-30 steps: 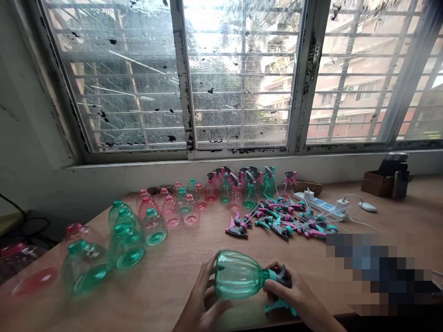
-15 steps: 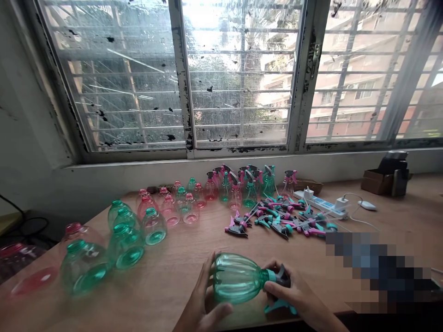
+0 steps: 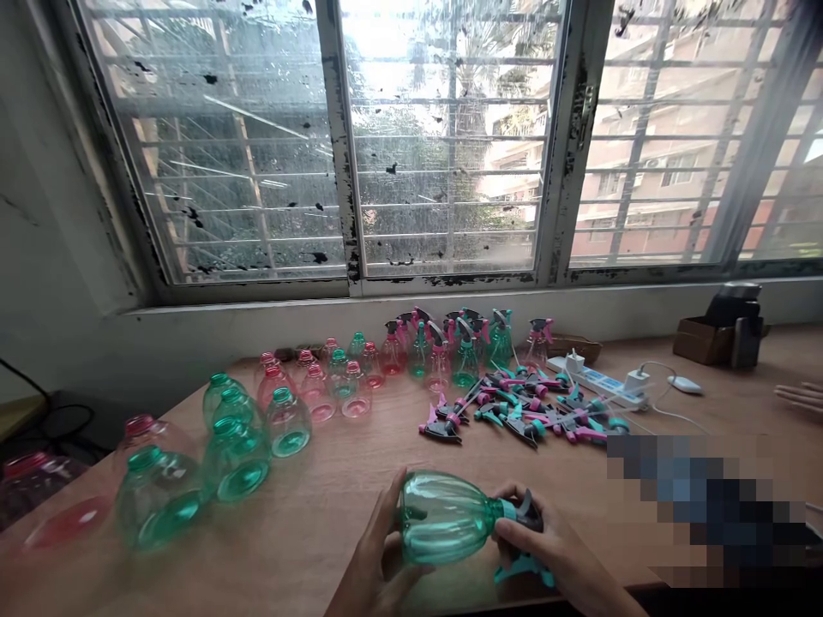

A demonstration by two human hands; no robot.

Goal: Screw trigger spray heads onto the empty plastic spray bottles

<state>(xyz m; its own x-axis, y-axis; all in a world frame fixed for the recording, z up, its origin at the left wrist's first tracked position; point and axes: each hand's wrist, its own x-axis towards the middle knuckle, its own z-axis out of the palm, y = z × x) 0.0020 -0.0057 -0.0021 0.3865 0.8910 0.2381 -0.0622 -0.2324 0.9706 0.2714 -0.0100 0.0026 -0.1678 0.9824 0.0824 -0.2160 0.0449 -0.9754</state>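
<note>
A clear green spray bottle (image 3: pixel 447 518) lies sideways in the air above the table's front edge, its neck pointing right. Around its base end is my left hand (image 3: pixel 386 548), fingers and thumb closed on it. My right hand (image 3: pixel 531 531) grips the neck, where a black and teal spray head (image 3: pixel 527 512) sits on the bottle. The teal trigger shows below that hand. Beyond the bottle lies a pile of loose spray heads (image 3: pixel 514 410) in pink, teal and black.
Open green bottles (image 3: pixel 237 463) and pink bottles (image 3: pixel 315 394) stand at the left. Several bottles with spray heads (image 3: pixel 464 351) line the back. A power strip (image 3: pixel 597 381), a cardboard box (image 3: pixel 704 338) and another person's hand (image 3: pixel 801 398) are at the right. A blurred patch covers the lower right.
My left thumb and fingers have shifted slightly on the bottle, which stays nearly in place. Another person's hand has come into view at the right edge.
</note>
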